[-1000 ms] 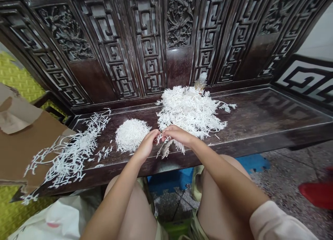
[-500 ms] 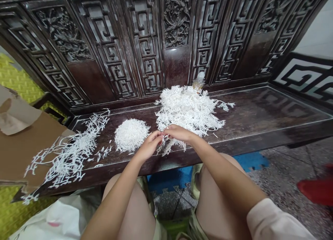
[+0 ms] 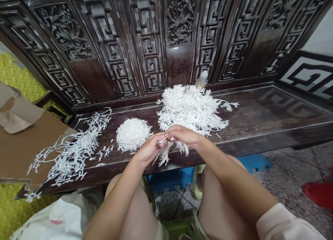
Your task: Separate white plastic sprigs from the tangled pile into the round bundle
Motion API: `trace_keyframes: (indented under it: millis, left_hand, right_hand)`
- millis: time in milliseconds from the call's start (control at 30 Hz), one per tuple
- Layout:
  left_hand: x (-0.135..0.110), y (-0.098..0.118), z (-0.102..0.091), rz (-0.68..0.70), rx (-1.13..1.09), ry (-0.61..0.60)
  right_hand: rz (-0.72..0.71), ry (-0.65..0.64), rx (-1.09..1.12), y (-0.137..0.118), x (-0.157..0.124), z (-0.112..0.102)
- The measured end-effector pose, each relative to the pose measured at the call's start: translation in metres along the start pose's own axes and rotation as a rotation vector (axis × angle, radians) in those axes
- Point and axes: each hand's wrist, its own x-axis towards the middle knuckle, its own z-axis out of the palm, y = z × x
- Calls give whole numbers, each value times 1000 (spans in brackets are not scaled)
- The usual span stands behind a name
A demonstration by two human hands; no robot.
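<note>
Has a white sprig [image 3: 161, 142] pinched in the nearly closed fingertips of left hand [image 3: 152, 146] and right hand [image 3: 183, 135] — set close together, almost meeting. Shows splayed tips just below the pinch, nearer the left hand; seems to run crosswise between the two, though hard to tell behind the fingers. Has a rounded pile [image 3: 133, 134] just left of the grip — and a larger heap [image 3: 191, 108] beyond it, nearer the right hand.

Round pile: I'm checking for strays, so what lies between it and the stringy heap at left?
Loose white bits lie between the round pile and the stringy heap, as the head view shows.
</note>
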Motion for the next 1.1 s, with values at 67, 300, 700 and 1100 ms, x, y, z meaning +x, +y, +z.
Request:
trace_keyframes:
  millis: [67,300,700,1100]
  left_hand:
    - [-2,1,3,-2,-64,5]
    - [-6,1,13,35,-159,54]
    - [-14,43,-50,247,43,276]
    - [25,1,-135,-41,529,943]
  right_hand:
    - [-28,-27,22,-1,0,3]
    - [-77,12,122,4,6,7]
    - [-35,-18,170,-10,-15,17]
    - [123,163,-71,19,6,10]
